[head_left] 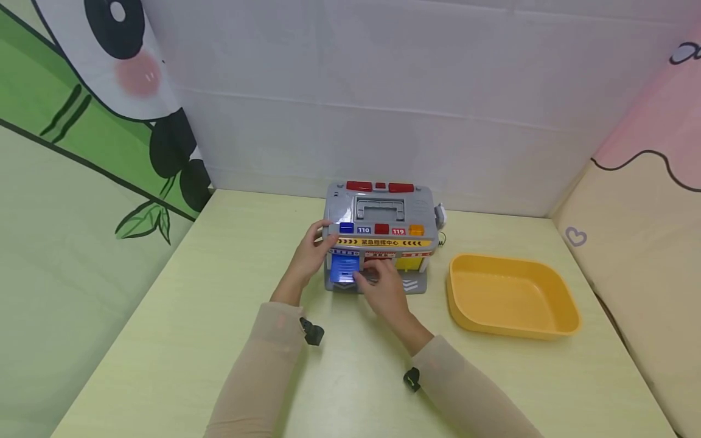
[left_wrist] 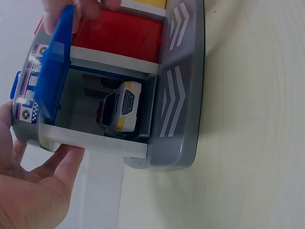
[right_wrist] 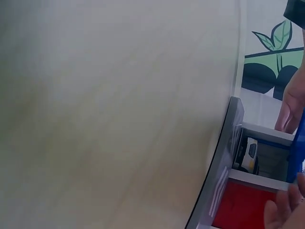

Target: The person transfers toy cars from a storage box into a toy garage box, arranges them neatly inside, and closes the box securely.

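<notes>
A grey toy garage (head_left: 421,210) stands on the table, with coloured buttons and a carry handle on its roof. My left hand (head_left: 306,258) grips its left end near the roof edge. With thumb and fingers, my right hand (head_left: 386,289) pinches the free edge of the blue garage door (left_wrist: 55,71), which is swung up and outward. Inside the bay behind that door sits a white toy car (left_wrist: 126,107), its front facing out. Beside this bay, the red garage door (left_wrist: 119,38) is closed. The yellow garage door (head_left: 409,263) is at the right end.
To the right of the garage lies a yellow tray (head_left: 515,328). A small grey piece (head_left: 440,216) and a coiled cord (head_left: 442,239) are at the garage's right side. A white cloth wall (head_left: 383,140) rises behind the table (head_left: 350,389).
</notes>
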Demonstrator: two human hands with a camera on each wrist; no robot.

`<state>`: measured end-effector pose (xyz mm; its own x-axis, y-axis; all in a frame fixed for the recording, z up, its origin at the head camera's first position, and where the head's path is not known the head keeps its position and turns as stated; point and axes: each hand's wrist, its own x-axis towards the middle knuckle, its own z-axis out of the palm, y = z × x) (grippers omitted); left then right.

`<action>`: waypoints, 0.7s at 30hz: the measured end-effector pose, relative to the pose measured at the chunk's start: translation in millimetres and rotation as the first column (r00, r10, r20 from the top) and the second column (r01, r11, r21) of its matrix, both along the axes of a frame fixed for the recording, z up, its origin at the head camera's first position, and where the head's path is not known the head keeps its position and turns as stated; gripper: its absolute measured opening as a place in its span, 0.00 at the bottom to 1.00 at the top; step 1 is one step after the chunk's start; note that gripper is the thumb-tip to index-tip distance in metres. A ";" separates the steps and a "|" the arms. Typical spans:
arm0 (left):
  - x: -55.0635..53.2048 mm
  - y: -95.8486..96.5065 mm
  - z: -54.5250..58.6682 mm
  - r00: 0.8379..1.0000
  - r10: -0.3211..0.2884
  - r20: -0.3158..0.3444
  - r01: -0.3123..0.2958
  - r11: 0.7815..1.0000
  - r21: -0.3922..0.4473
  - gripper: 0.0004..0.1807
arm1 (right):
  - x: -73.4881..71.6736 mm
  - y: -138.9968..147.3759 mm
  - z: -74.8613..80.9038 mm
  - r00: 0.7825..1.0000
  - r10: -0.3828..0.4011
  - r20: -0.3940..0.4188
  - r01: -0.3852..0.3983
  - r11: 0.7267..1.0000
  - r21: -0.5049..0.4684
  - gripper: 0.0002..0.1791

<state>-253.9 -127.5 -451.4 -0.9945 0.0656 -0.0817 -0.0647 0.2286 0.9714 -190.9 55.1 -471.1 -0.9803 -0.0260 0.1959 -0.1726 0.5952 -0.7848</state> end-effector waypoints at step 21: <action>-1.8 -1.0 0.1 1.000 -0.018 -0.010 0.019 0.999 0.037 0.28 | -27.4 6.2 -2.1 0.924 0.124 -0.362 0.162 0.730 0.664 0.45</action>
